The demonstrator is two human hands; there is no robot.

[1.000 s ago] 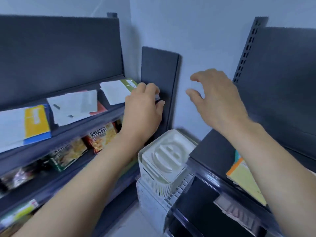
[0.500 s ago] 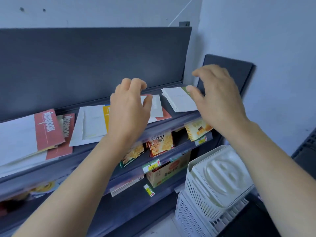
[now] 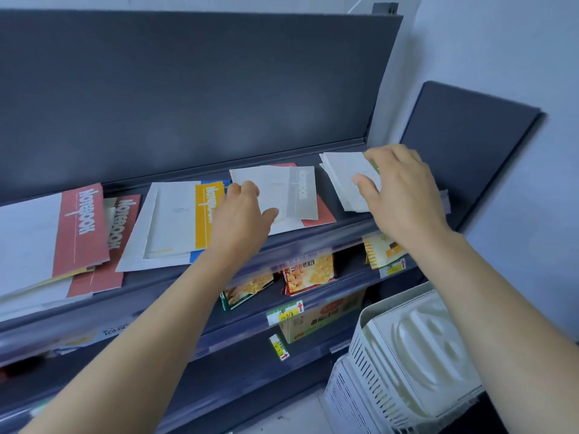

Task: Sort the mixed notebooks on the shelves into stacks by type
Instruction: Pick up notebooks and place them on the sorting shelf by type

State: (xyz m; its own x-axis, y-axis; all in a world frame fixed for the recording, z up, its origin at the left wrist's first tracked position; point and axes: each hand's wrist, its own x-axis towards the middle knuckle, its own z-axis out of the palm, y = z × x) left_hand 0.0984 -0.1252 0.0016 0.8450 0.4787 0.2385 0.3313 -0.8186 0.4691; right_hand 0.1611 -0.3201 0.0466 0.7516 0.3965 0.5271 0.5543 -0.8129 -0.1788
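top shelf (image 3: pixel 163 280): dark, sloping down toward the camera, with notebooks lying along it in loose piles.
red notebooks (image 3: pixel 83 227): left end of the shelf, two overlapping, on top of white sheets.
yellow notebook (image 3: pixel 205 214): middle of the shelf, a white cover with a yellow band, lying over a blue one.
grey notebook (image 3: pixel 291 192): right of the shelf's middle, on top of a red cover.
white stack (image 3: pixel 341 180): right end of the shelf, slightly fanned.
left hand (image 3: pixel 246 214): at the grey notebook's left edge, fingers curled, thumb lying on the cover; cannot tell whether it grips.
right hand (image 3: pixel 404 195): grips the white stack, thumb on top, fingers hooked over its far edge.
snack packs (image 3: pixel 308 274): one tier under the shelf.
baskets (image 3: pixel 404 355): white, below the shelf's right end.
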